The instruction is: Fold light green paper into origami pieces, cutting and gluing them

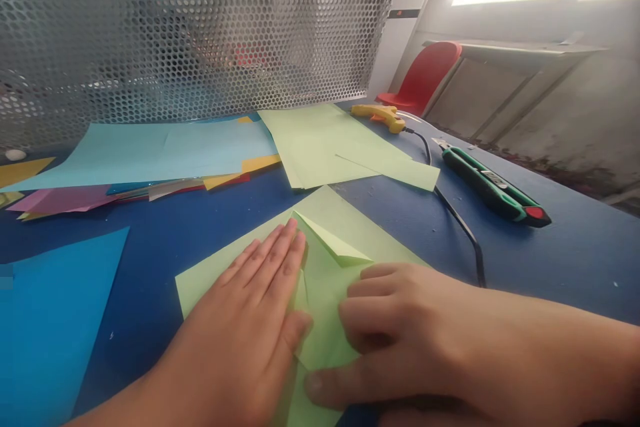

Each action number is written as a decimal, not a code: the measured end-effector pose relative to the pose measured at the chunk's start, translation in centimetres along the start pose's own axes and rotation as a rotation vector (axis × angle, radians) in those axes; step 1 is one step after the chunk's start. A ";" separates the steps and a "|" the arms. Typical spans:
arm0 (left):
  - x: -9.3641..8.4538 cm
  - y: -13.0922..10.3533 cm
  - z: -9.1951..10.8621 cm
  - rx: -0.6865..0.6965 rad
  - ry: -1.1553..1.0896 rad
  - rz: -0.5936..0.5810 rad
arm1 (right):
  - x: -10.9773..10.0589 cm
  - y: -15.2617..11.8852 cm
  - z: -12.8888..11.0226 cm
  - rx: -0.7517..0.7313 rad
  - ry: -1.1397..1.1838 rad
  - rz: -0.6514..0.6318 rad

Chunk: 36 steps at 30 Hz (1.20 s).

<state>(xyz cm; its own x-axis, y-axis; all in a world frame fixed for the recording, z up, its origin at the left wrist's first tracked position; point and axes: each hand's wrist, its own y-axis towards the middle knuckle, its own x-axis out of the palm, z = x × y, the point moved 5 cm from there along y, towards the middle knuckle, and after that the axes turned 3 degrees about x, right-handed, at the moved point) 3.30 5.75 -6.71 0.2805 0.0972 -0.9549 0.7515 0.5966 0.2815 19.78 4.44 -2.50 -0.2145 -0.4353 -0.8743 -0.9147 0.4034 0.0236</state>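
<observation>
A light green sheet of paper (pixel 330 310) lies on the blue table before me, partly folded, with a narrow flap (pixel 336 243) standing up near its middle. My left hand (pixel 255 313) rests flat on the paper's left part, fingers stretched out side by side and the thumb a little apart. On the right, my right hand (pixel 400 333) bears on the same sheet, most of its fingers curled and the index finger extended across the lower part. The right thumb is largely hidden below the index finger. Both hands cover parts of the folds.
More light green sheets (pixel 330 147) and a light blue sheet (pixel 170 150) lie behind, over colored papers. A blue sheet (pixel 50 320) is at left. A yellow glue gun (pixel 377 115) with a black cord (pixel 463 227) and a green-black utility knife (pixel 493 185) lie right. A perforated metal panel (pixel 200 33) stands behind.
</observation>
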 end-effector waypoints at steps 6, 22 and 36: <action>-0.8 0.5 0.0 0.011 0.026 -0.077 | 0.0 0.1 0.2 -0.024 0.009 -0.004; 0.7 -0.4 -0.4 -0.026 0.015 -0.059 | -0.1 0.0 -0.1 -0.007 0.002 -0.001; 0.0 0.5 -0.9 -0.143 -0.143 -0.191 | 0.2 0.2 0.0 0.025 0.024 0.013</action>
<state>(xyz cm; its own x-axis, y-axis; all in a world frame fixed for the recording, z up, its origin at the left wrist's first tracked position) 3.17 6.78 -6.65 0.2311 -0.1349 -0.9635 0.7098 0.7007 0.0722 19.55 4.50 -2.64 -0.2344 -0.4491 -0.8622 -0.9031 0.4289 0.0221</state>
